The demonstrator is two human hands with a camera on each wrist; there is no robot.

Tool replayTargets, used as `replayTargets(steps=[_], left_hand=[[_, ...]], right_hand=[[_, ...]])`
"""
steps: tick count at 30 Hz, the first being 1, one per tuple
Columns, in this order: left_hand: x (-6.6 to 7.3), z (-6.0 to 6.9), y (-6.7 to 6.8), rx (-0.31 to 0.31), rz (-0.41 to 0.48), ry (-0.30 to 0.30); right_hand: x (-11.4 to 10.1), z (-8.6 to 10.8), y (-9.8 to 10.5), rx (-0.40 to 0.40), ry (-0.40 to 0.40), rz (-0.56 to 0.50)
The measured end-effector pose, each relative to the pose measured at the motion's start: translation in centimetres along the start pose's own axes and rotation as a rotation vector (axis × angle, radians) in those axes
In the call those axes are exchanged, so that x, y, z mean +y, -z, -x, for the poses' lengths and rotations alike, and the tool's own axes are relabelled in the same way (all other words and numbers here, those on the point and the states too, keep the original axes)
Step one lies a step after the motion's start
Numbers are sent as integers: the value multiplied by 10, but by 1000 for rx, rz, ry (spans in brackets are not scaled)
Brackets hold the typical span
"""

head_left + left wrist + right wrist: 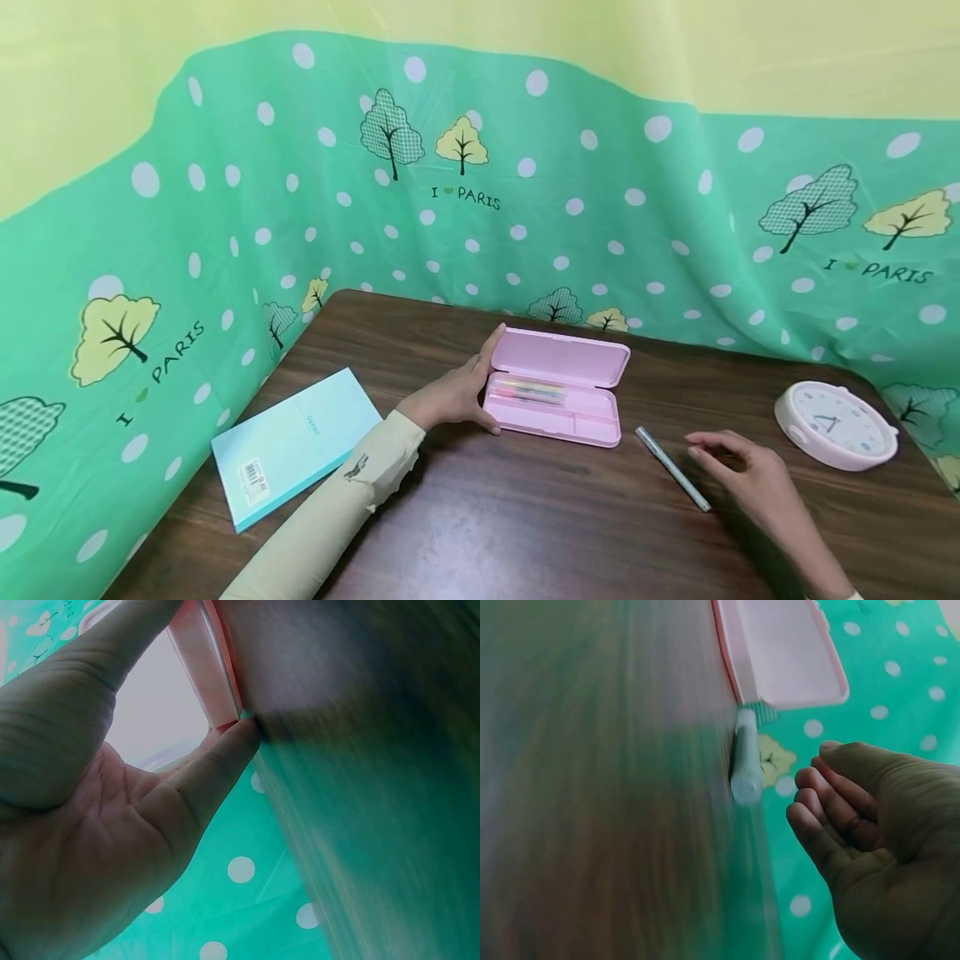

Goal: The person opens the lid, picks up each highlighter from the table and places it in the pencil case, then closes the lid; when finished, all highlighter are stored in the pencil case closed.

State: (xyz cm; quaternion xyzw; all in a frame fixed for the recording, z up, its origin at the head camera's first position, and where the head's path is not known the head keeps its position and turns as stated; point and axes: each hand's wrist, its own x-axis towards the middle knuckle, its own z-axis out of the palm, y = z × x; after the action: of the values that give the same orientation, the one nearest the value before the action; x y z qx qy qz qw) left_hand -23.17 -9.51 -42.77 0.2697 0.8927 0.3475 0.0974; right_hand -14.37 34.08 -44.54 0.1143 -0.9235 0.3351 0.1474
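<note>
A pink pencil case (597,428) lies with its lid raised on the brown table. Several colored pens (528,392) rest together in its back compartment. My left hand (456,392) grips the case's left end, the thumb at the front corner and the fingers toward the lid; in the left wrist view the fingers (217,761) meet its edge. To the right of the case lies a slim grey pen (672,468), which the right wrist view shows end-on. Just right of that pen, my right hand (750,479) hovers with loosely bent fingers and holds nothing.
A light blue book (300,446) with a barcode label lies on the left of the table (480,525). At the far right sits a pink round clock (836,425). A green and yellow patterned curtain (465,242) hangs along the back and left edges.
</note>
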Motion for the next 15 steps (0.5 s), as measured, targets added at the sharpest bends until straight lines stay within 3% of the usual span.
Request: replayTargets(steps=[2, 3, 6, 9, 10, 15], left_hand=[[0, 0, 0, 0, 1, 7], [-11, -4, -5, 8, -13, -7], [-12, -4, -5, 8, -12, -1], [-11, -4, -4, 11, -11, -2], [0, 1, 1, 4, 3, 15], [1, 1, 0, 4, -2, 14]], right_hand=[[6, 6, 5, 11, -2, 17], [8, 8, 6, 16, -5, 24], [12, 14, 11, 21, -18, 41], [13, 19, 15, 2, -54, 65], [13, 21, 16, -13, -69, 73], [14, 26, 16, -91, -124, 58]])
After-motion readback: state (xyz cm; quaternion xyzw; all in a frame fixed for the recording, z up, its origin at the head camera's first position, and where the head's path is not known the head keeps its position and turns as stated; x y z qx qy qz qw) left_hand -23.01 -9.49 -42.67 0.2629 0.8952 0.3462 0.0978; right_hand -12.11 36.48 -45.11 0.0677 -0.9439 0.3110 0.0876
